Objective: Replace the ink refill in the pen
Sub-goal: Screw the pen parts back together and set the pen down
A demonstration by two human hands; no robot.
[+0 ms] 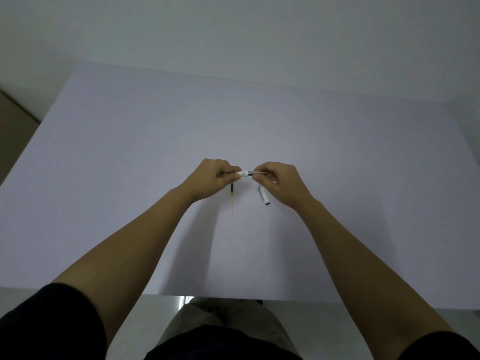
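— While both hands work above the table (130,178), what's the step?

— Judging by the grip, joining or unscrewing the pen (244,174). My left hand (211,179) pinches its white barrel; my right hand (279,181) pinches the grey tip end. Best done by keeping both halves in one straight line and turning gently, not forcing.

— And the loose parts?

— A thin refill (232,197) lies on the table just under my left hand; the cap (263,196) lies under my right. Which refill it is, I cannot tell.

— Pose?

— Forearms stretched forward, wrists angled inward, knuckles up.
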